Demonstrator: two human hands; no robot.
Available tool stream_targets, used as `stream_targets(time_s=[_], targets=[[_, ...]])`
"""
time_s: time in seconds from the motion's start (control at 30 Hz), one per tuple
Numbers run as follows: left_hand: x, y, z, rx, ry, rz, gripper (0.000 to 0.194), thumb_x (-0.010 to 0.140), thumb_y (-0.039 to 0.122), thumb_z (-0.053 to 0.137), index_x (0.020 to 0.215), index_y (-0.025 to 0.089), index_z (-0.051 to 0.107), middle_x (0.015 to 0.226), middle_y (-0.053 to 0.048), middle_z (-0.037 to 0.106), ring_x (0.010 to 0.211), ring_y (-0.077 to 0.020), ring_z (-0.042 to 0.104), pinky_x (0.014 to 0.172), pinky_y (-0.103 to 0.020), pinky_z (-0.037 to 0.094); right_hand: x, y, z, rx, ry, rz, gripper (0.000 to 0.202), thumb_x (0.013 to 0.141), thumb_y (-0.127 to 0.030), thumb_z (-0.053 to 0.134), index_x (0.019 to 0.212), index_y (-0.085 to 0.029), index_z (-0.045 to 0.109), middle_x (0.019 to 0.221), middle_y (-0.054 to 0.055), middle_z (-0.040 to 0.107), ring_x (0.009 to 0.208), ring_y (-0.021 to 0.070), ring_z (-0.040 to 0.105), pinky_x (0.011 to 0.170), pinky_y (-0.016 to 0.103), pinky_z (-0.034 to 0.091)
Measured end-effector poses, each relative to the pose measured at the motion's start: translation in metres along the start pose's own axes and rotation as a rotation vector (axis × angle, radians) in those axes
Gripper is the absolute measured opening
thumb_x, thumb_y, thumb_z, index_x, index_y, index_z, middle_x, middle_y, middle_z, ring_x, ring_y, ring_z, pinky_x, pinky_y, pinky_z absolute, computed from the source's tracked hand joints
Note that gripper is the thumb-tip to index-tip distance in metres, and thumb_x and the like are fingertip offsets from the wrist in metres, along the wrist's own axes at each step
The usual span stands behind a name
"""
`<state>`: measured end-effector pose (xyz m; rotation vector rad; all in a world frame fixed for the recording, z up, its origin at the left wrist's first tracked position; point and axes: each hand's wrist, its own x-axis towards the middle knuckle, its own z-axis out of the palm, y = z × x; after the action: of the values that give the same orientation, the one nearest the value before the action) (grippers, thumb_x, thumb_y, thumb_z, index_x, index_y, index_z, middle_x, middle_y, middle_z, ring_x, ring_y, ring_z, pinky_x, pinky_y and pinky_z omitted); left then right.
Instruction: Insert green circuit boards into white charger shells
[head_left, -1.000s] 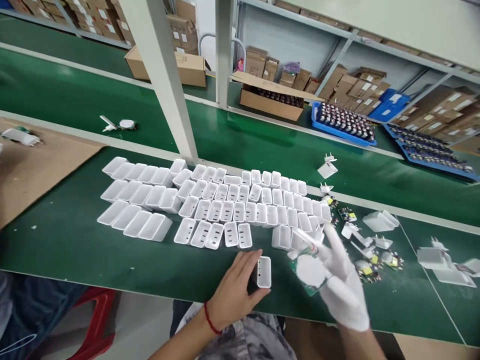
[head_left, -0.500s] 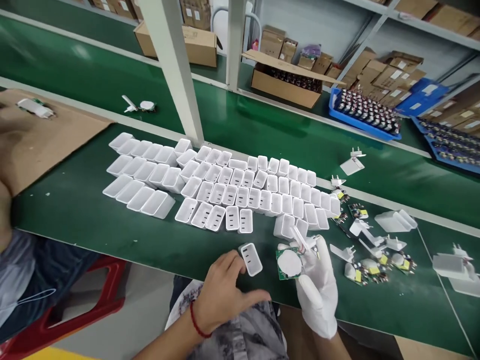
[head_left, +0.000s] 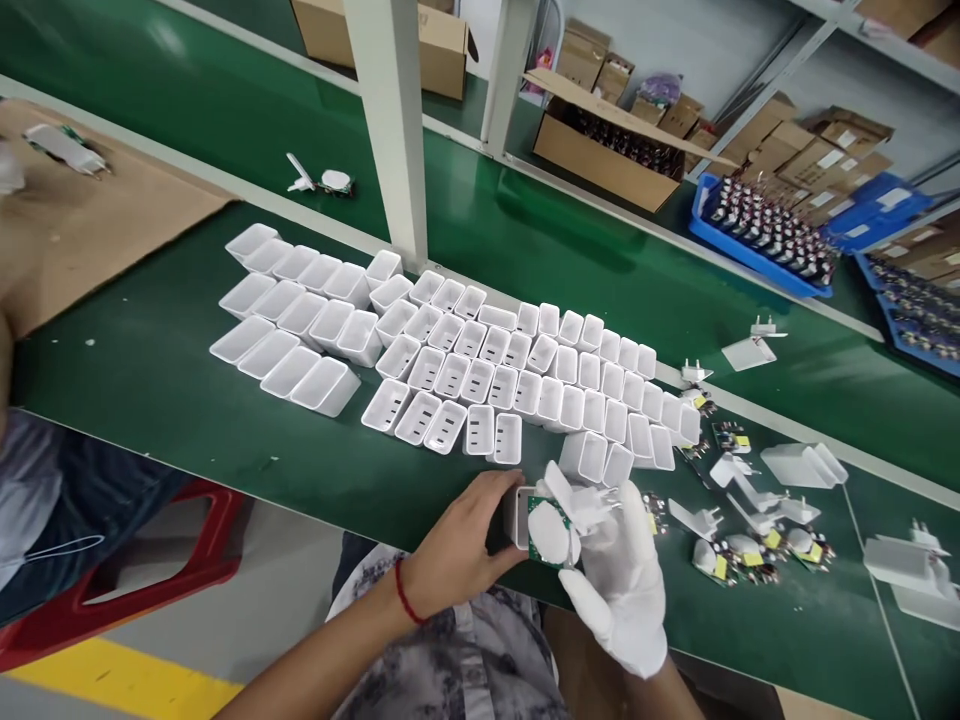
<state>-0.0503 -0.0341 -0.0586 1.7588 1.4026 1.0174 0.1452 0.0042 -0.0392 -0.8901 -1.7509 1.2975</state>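
My bare left hand, a red cord at its wrist, grips a white plastic charger case between thumb and fingers. My right hand, in a white glove, is closed on a green circuit board with a round white pad on it. A white plug cover hangs with the board in the same hand. The board's edge meets the open end of the case; how far inside it sits, I cannot tell. Just beyond my hands stand rows of open white cases.
Loose boards and plug covers lie to the right. Behind the green belt are a cardboard box and a blue tray of parts. A white post rises at the table's back edge. Brown cardboard covers the left end.
My left hand has picked the case up off the table. The right hand has brought the board leftward against the case. The view has shifted slightly.
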Motion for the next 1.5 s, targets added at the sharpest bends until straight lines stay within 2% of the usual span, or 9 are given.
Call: stream_targets(time_s=[0.1, 0.3, 0.43, 0.53, 0.87, 1.03, 1.27, 1.4, 1.5], targets=[[0.003, -0.007, -0.008, -0.038, -0.02, 0.032, 0.062, 0.088, 0.024, 0.067, 0.141, 0.02, 0.035, 0.136, -0.012, 0.051, 0.128, -0.0239, 0.049, 0.108, -0.04, 0.045, 0.007, -0.004, -0.002, 0.044, -0.019, -0.048, 0.077, 0.094, -0.025, 0.059, 0.155, -0.044, 0.017, 0.139, 0.003, 0.053, 0.126, 0.016, 0.055, 0.108, 0.038, 0.043], [0.003, -0.008, -0.005, -0.094, -0.004, 0.012, 0.06, 0.089, 0.027, 0.067, 0.141, 0.02, 0.038, 0.135, -0.012, 0.053, 0.129, -0.0244, 0.048, 0.108, -0.04, 0.044, 0.013, -0.004, 0.0, 0.081, -0.004, -0.041, 0.079, 0.091, -0.015, 0.061, 0.154, -0.043, 0.023, 0.138, 0.0, 0.054, 0.125, 0.0111, 0.055, 0.105, 0.027, 0.042], [0.004, -0.009, -0.005, -0.115, -0.007, 0.005, 0.062, 0.088, 0.027, 0.068, 0.142, 0.023, 0.037, 0.136, -0.009, 0.053, 0.129, -0.022, 0.047, 0.109, -0.037, 0.044, 0.008, 0.003, 0.001, 0.004, 0.006, -0.053, 0.083, 0.086, -0.005, 0.058, 0.155, -0.038, 0.025, 0.141, 0.003, 0.051, 0.128, 0.0115, 0.051, 0.108, 0.03, 0.039], [0.005, -0.009, -0.007, -0.129, 0.005, 0.018, 0.063, 0.088, 0.028, 0.069, 0.142, 0.024, 0.037, 0.135, -0.008, 0.054, 0.129, -0.0216, 0.048, 0.11, -0.036, 0.044, 0.007, 0.005, 0.001, -0.043, 0.008, -0.055, 0.085, 0.085, -0.005, 0.059, 0.155, -0.036, 0.024, 0.141, 0.005, 0.052, 0.127, 0.0137, 0.053, 0.107, 0.032, 0.041], [0.006, -0.01, -0.009, -0.133, -0.011, 0.009, 0.066, 0.087, 0.03, 0.07, 0.144, 0.027, 0.036, 0.136, -0.006, 0.054, 0.13, -0.0201, 0.047, 0.109, -0.033, 0.044, 0.008, 0.009, 0.003, -0.091, -0.016, -0.115, 0.088, 0.083, -0.001, 0.06, 0.156, -0.034, 0.023, 0.142, 0.002, 0.05, 0.129, 0.0094, 0.05, 0.11, 0.023, 0.036], [0.007, -0.01, -0.009, -0.15, -0.034, -0.022, 0.064, 0.087, 0.028, 0.07, 0.143, 0.025, 0.039, 0.135, -0.009, 0.054, 0.129, -0.0227, 0.048, 0.105, -0.035, 0.047, 0.009, 0.01, 0.003, -0.128, -0.023, -0.133, 0.088, 0.083, -0.003, 0.06, 0.156, -0.033, 0.023, 0.142, 0.002, 0.051, 0.129, 0.0113, 0.051, 0.11, 0.022, 0.038], [0.01, -0.008, -0.011, -0.161, -0.027, 0.001, 0.063, 0.086, 0.027, 0.071, 0.142, 0.026, 0.04, 0.133, -0.008, 0.055, 0.125, -0.0222, 0.049, 0.103, -0.034, 0.047, 0.007, 0.01, 0.002, -0.186, -0.05, -0.132, 0.084, 0.087, -0.01, 0.059, 0.157, -0.034, 0.019, 0.143, 0.006, 0.049, 0.13, 0.022, 0.051, 0.111, 0.037, 0.042], [0.01, -0.008, -0.01, -0.164, -0.023, 0.013, 0.072, 0.087, 0.025, 0.07, 0.148, 0.032, 0.033, 0.136, -0.004, 0.053, 0.127, -0.0199, 0.048, 0.105, -0.032, 0.046, 0.005, 0.01, 0.002, -0.296, -0.05, -0.168, 0.083, 0.087, -0.01, 0.058, 0.157, -0.031, 0.019, 0.14, 0.008, 0.051, 0.128, 0.0234, 0.053, 0.108, 0.039, 0.046], [0.011, -0.008, -0.011, -0.16, -0.016, 0.016, 0.07, 0.088, 0.028, 0.069, 0.148, 0.031, 0.034, 0.136, -0.005, 0.054, 0.126, -0.0202, 0.048, 0.105, -0.032, 0.045, 0.006, 0.01, 0.002, -0.327, -0.056, -0.177, 0.083, 0.085, -0.01, 0.059, 0.156, -0.031, 0.022, 0.139, 0.008, 0.052, 0.128, 0.0226, 0.053, 0.11, 0.039, 0.045]])
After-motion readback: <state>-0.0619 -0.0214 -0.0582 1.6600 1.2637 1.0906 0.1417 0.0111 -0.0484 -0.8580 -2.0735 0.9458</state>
